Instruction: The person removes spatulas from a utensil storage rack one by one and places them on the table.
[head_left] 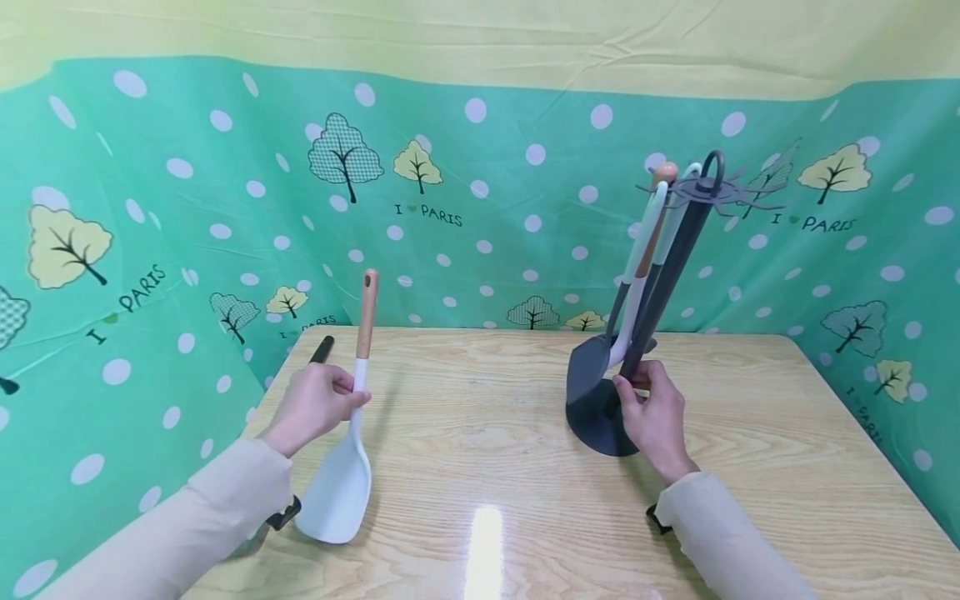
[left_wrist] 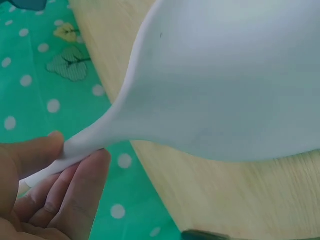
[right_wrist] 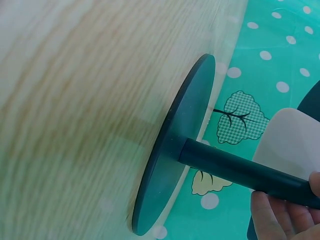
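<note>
My left hand (head_left: pixel 318 404) pinches the white neck of a wide spatula (head_left: pixel 337 492), just below its wooden handle. The spatula stands handle up, and its broad pale blade (left_wrist: pixel 215 90) fills much of the left wrist view. On the right side of the table, my right hand (head_left: pixel 656 412) grips the lower pole of a dark utensil stand (head_left: pixel 670 275). The stand's round base (right_wrist: pixel 172 150) is at the tabletop. From its top ring hang several utensils, among them a dark-headed turner (head_left: pixel 587 371); other heads are partly hidden behind the pole.
A black handle (head_left: pixel 322 349) sticks out behind my left hand; the rest of that thing is mostly hidden by the arm. The wood-grain table (head_left: pixel 487 417) ends at a green dotted curtain (head_left: pixel 495 208) at the back and sides.
</note>
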